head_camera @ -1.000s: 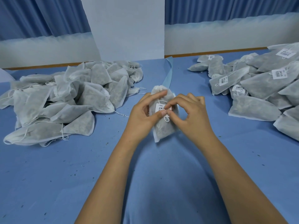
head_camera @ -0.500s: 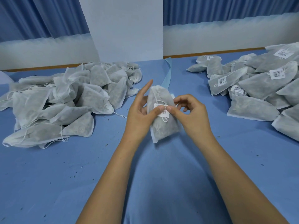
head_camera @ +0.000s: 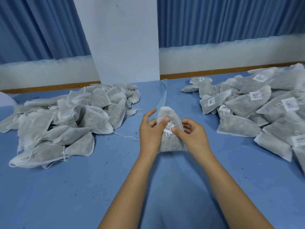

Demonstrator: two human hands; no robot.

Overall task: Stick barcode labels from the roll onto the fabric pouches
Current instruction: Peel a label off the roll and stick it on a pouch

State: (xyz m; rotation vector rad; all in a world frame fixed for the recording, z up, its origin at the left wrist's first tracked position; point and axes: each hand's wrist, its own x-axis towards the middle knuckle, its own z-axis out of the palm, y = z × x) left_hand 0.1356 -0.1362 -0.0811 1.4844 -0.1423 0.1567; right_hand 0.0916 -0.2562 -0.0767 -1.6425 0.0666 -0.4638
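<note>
I hold one grey-white fabric pouch (head_camera: pixel 170 142) upright over the blue table (head_camera: pixel 82 187) at the centre. My left hand (head_camera: pixel 151 131) grips its left side, thumb lying across the front next to the white barcode label (head_camera: pixel 168 128). My right hand (head_camera: pixel 192 136) holds the right side, its thumb tip pressing the label's right edge. A heap of unlabelled pouches (head_camera: pixel 66 123) lies at the left. A heap of labelled pouches (head_camera: pixel 257 113) lies at the right. The label roll is not in view.
A light-blue strip (head_camera: pixel 162 98) runs away from me behind the held pouch. A white pillar (head_camera: pixel 122 40) and blue curtains stand beyond the table's far edge. Loose drawstrings (head_camera: pixel 127 136) trail out from the left heap.
The pouch has come up more upright and a little nearer to me. Both thumbs have shifted on the label, which now shows its barcode.
</note>
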